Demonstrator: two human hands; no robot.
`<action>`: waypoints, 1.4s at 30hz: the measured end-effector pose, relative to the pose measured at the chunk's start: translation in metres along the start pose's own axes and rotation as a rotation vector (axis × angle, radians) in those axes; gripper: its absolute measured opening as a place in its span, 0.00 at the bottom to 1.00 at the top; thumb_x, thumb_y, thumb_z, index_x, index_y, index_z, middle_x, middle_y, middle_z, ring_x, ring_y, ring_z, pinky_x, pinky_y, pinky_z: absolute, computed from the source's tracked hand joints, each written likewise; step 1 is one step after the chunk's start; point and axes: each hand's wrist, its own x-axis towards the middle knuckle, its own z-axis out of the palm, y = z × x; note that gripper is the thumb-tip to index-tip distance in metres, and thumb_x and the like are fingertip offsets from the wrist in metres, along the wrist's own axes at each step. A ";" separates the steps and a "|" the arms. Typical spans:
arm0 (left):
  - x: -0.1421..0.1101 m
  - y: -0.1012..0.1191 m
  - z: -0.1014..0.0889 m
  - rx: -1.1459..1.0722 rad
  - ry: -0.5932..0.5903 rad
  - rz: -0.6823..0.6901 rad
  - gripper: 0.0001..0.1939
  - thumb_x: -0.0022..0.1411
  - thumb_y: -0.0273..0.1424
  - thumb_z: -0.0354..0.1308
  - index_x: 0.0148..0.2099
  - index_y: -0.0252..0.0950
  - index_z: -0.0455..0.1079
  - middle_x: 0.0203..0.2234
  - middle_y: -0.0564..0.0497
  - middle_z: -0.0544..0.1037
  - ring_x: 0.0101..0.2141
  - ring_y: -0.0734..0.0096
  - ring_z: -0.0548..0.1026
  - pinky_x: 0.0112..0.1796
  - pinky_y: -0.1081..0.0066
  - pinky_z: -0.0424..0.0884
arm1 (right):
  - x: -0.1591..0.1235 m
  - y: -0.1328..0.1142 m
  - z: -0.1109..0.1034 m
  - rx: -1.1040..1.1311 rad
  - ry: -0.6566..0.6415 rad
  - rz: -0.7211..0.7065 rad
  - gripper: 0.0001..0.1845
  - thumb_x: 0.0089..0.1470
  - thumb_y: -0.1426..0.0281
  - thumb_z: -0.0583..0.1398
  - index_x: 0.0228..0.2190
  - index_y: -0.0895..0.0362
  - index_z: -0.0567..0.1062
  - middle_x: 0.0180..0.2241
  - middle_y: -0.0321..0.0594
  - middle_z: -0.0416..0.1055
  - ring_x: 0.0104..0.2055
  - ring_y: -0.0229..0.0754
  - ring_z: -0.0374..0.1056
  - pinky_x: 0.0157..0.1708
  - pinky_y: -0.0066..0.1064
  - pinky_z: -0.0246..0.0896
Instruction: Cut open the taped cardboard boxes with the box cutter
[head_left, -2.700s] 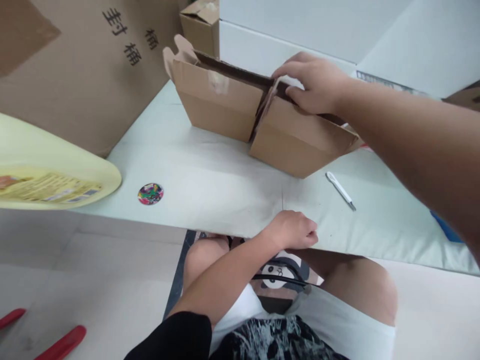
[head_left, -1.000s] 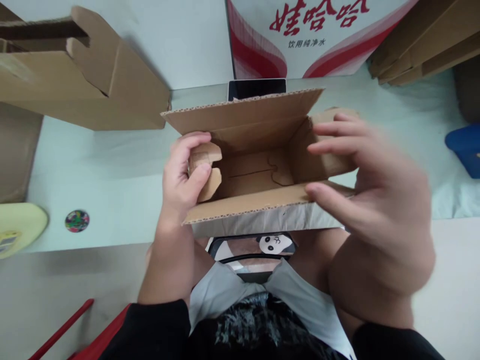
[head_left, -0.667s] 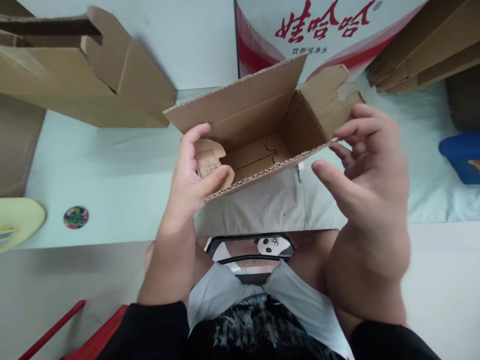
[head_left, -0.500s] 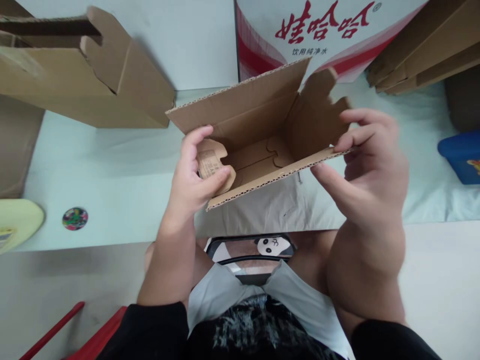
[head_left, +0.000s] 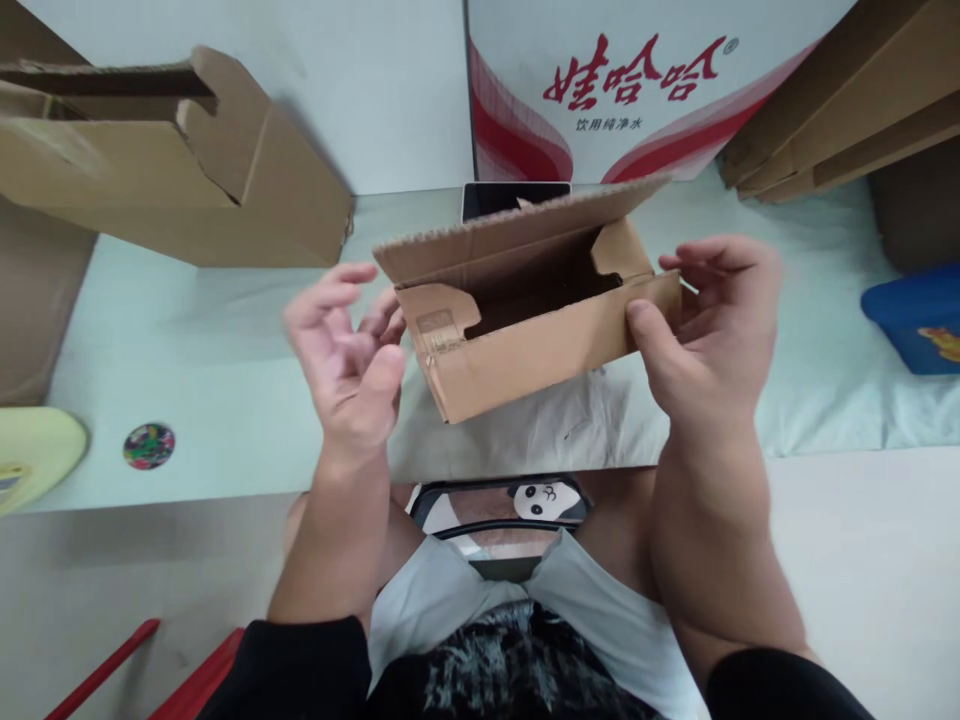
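A small brown cardboard box [head_left: 536, 352] is held tilted above the cloth-covered table, its long back flap raised and its top open. Both end flaps are folded inward over the opening; the left one bears a printed mark. My right hand [head_left: 712, 330] grips the right end, thumb on the front wall and fingers behind it. Beside the left end is my left hand [head_left: 349, 360], fingers spread and curved. Some of its fingertips are close to the box's left edge; whether they touch it I cannot tell. The inside of the box is dark.
Behind the box lies a dark flat device [head_left: 514, 195] against a white-and-red carton [head_left: 637, 120]. Larger cardboard boxes stand at left [head_left: 285, 190] and right [head_left: 832, 110]. A round colourful disc [head_left: 149, 446], a pale yellow object [head_left: 41, 455] and a blue container [head_left: 919, 320] are on the table [head_left: 240, 390].
The box has turned so its front wall shows, and its right end flap now lies inward. My left hand has let go of the left flap and moved left.
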 end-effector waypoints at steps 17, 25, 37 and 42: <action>0.001 0.002 -0.011 0.284 -0.245 -0.027 0.09 0.67 0.43 0.63 0.44 0.46 0.76 0.50 0.48 0.79 0.52 0.55 0.77 0.54 0.50 0.76 | 0.006 -0.005 -0.006 -0.066 -0.279 -0.005 0.20 0.59 0.61 0.64 0.53 0.48 0.78 0.70 0.48 0.60 0.72 0.62 0.60 0.69 0.64 0.60; 0.001 0.002 -0.012 0.354 -0.270 -0.049 0.09 0.67 0.43 0.61 0.45 0.46 0.75 0.52 0.47 0.77 0.55 0.52 0.74 0.57 0.47 0.73 | 0.006 -0.005 -0.006 -0.072 -0.301 0.016 0.23 0.59 0.59 0.64 0.55 0.47 0.77 0.70 0.48 0.61 0.74 0.63 0.56 0.67 0.63 0.63; 0.001 -0.003 -0.012 0.295 -0.230 -0.102 0.10 0.70 0.44 0.59 0.44 0.46 0.76 0.51 0.47 0.77 0.56 0.54 0.74 0.59 0.48 0.72 | 0.007 -0.006 -0.007 -0.069 -0.302 0.044 0.28 0.59 0.57 0.63 0.59 0.48 0.72 0.66 0.50 0.66 0.72 0.60 0.60 0.68 0.61 0.60; 0.001 -0.003 -0.012 0.310 -0.227 -0.113 0.11 0.69 0.45 0.59 0.43 0.45 0.75 0.51 0.46 0.77 0.56 0.52 0.73 0.60 0.46 0.71 | 0.006 -0.005 -0.007 -0.072 -0.293 0.046 0.27 0.60 0.57 0.63 0.58 0.48 0.72 0.67 0.49 0.66 0.72 0.60 0.61 0.68 0.61 0.61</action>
